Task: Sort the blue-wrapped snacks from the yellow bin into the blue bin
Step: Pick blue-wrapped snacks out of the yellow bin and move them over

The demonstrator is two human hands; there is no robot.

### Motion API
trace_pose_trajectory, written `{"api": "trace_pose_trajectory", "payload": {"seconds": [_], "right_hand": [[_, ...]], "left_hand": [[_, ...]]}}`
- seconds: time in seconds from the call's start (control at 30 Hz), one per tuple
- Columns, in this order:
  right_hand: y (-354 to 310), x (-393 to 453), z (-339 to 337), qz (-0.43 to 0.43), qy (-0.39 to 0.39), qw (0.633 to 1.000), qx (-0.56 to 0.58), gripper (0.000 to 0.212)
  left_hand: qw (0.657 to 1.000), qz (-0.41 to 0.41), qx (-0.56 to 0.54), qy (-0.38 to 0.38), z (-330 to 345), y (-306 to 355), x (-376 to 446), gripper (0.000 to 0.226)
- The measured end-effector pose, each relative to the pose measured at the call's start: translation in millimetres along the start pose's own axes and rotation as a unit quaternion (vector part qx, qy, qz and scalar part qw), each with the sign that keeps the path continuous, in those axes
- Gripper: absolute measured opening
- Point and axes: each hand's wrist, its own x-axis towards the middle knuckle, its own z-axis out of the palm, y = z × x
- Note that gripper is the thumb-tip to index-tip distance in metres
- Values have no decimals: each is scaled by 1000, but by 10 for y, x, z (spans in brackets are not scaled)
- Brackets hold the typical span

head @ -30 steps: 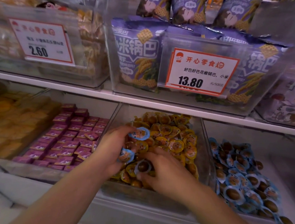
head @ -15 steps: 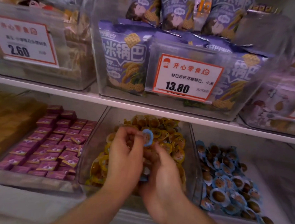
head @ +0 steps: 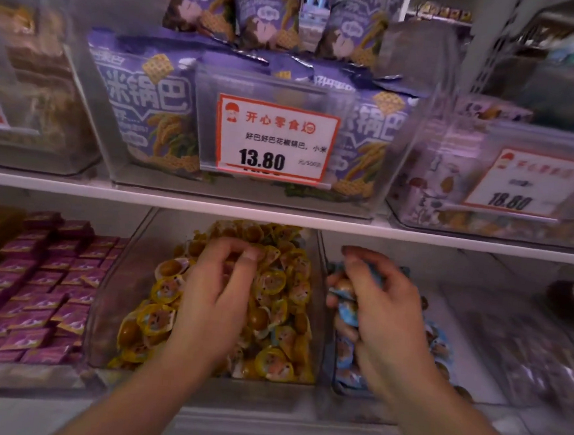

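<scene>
Right hand (head: pixel 384 314) moved over blue bin (head: pixel 467 355), clutching blue-wrapped snacks (head: pixel 347 311); left hand (head: pixel 217 297) curled.

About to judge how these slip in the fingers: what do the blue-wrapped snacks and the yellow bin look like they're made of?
The blue-wrapped snacks in the right hand look like thin, glossy plastic film: it crinkles between the fingers. The yellow bin seems to be clear rigid plastic, slightly hazy: the yellow-wrapped snacks show through its wall. The left hand rests curled on them; whether it pinches one is unclear.
</scene>
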Motion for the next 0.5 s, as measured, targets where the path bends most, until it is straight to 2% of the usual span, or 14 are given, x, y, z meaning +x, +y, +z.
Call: {"api": "trace_pose_trajectory", "payload": {"seconds": [0.03,0.07,0.1,0.17,0.2,0.23,0.33,0.4,0.5], "right_hand": [[-29,91,-178,-42,13,996,-71,20],[-35,181,-356,-77,16,982,-172,19],[-7,263,-516,-91,1,952,-292,17],[114,330,-745,-46,-59,856,-511,13],[176,315,-792,-29,-72,808,-583,22],[231,293,-802,-39,-64,794,-603,28],[284,178,-646,-150,-44,857,-491,29],[315,121,-493,-183,-76,869,-454,28],[392,100,-388,-163,-112,874,-445,29]], "left_hand": [[996,-4,81,-26,-8,-84,55,10],[983,12,173,-61,-5,-153,95,13],[961,44,252,-103,16,-217,122,23],[906,112,359,-195,120,-288,145,50],[880,137,390,-236,203,-288,146,60],[858,157,407,-270,291,-302,153,66],[817,170,445,-326,479,-331,246,73],[798,180,474,-324,477,-340,303,63],[780,186,516,-302,280,-369,340,52]]}}
